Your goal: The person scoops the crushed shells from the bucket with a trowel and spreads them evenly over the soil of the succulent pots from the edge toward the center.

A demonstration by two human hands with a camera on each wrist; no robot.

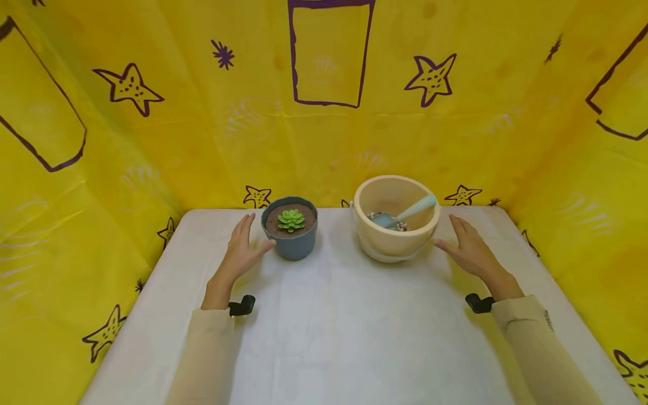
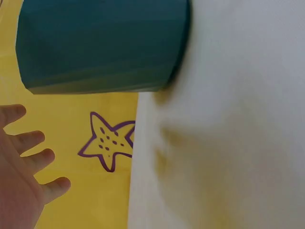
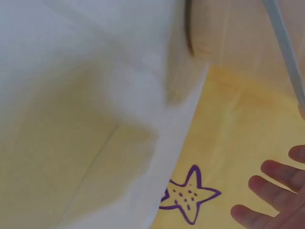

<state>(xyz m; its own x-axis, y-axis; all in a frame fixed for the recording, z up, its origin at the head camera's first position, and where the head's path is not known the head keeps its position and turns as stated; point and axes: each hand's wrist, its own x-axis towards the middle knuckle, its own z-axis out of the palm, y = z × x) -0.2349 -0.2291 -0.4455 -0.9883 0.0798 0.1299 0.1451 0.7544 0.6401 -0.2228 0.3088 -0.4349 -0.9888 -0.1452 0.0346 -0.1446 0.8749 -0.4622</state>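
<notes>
Plant pot (image 1: 296,247) first: upright, close to the far edge of the white counter (image 1: 324,320), green succulent (image 1: 291,221) in it. From where I'm standing it's just to the right of the person's left hand (image 1: 241,254), on the thumb side. The cream bucket (image 1: 387,242) is basically the mirror of that: upright too, same far edge, just left of the right hand (image 1: 475,254). So each hand has its own thing on the inner side, no crossing over, and sideways looks like the short way in for both.

All the fingers (image 2: 53,190) are straight and spread, gripping nothing. The thumbs are so near the sides I can't tell if either touches.

One thing I'd watch: the blue shovel (image 1: 416,208) sits slanted in the bucket, handle tipped up toward the right hand.

Yellow cloth (image 1: 324,140) hangs right behind, so there's little space that way, imo. More room in the gap between pot and bucket, plus the big stretch of counter on the person's side.
</notes>
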